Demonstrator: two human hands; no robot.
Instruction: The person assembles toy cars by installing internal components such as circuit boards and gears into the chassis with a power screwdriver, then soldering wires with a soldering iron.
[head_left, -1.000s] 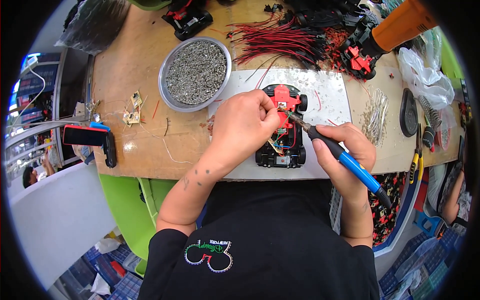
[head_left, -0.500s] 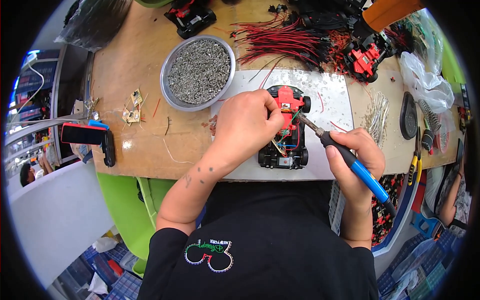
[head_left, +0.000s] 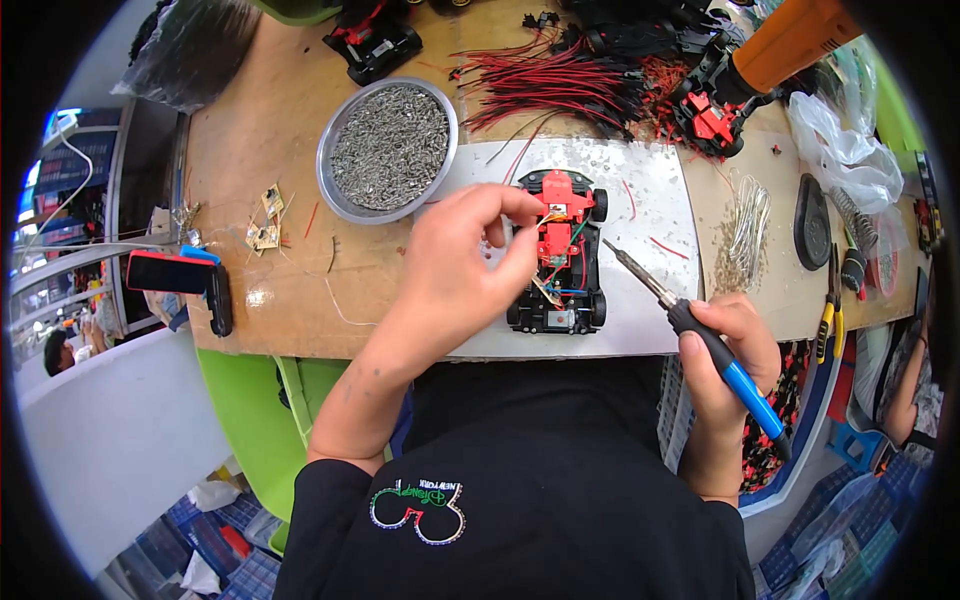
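From my remote seat I see the red-and-black plastic toy car chassis (head_left: 556, 262), thin coloured wires (head_left: 578, 235) across its top, lying on the flat white sheet (head_left: 640, 322). My left hand (head_left: 455, 255) is at its left side, thumb and forefinger apart; I cannot tell whether either touches a wire. My right hand (head_left: 735, 345) is clamped around the slim blue-and-black soldering iron (head_left: 693, 326), whose metal tip stands clear of the chassis, just to its right. To do this well, I judge, I should steady each wire end, touch the tip down briefly and spare both plastic and fingertips. Beyond, on the brown wooden bench (head_left: 270, 320), sit a round grey bowl (head_left: 322, 170) of small metal pieces (head_left: 390, 145) and a red-and-black wire bundle (head_left: 545, 85). The black cloth shirt (head_left: 520, 500) bears coloured lettering, upside down; I make out no label on the chassis.
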